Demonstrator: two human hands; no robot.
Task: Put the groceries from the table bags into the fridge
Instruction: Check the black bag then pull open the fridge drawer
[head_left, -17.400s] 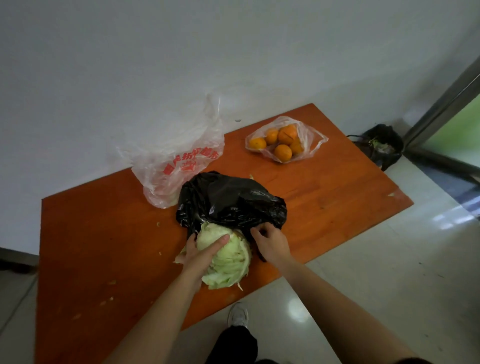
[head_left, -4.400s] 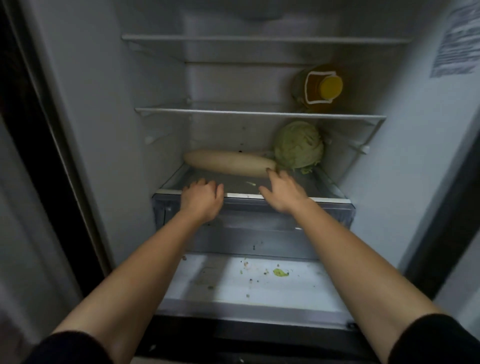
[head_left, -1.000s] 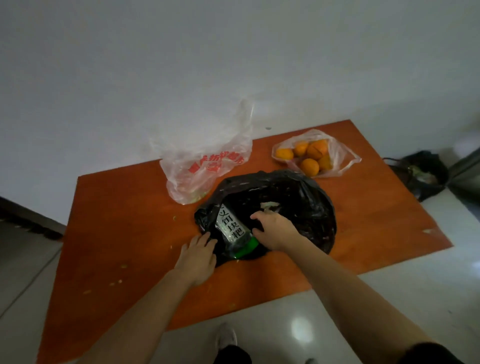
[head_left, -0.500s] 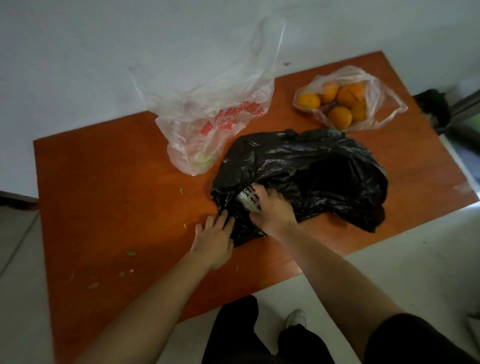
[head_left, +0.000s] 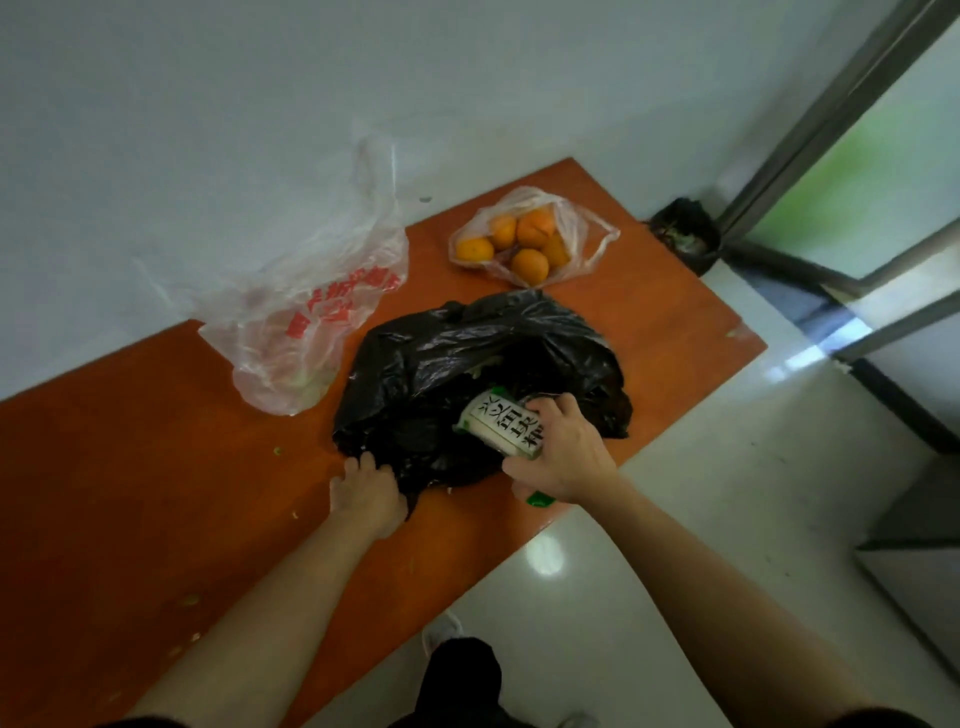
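A crumpled black plastic bag (head_left: 467, 353) lies in the middle of the orange table (head_left: 156, 493). My right hand (head_left: 563, 457) grips a white packet with black characters and green ends (head_left: 501, 423), half out of the bag's opening. My left hand (head_left: 366, 493) presses the bag's near edge against the table. A clear bag of oranges (head_left: 524, 244) sits at the table's far side. A clear bag with red print (head_left: 306, 322) slumps against the wall to the left.
The table stands against a white wall (head_left: 260, 130), its near edge over a glossy pale floor (head_left: 701, 519). A black bin bag (head_left: 685, 241) sits on the floor beside a metal door frame (head_left: 831, 114) at the right. Small green scraps dot the table.
My right hand has pulled the packet up and to the right, out of the black bag's mouth. My left hand stays on the bag's near edge. The view has shifted left.
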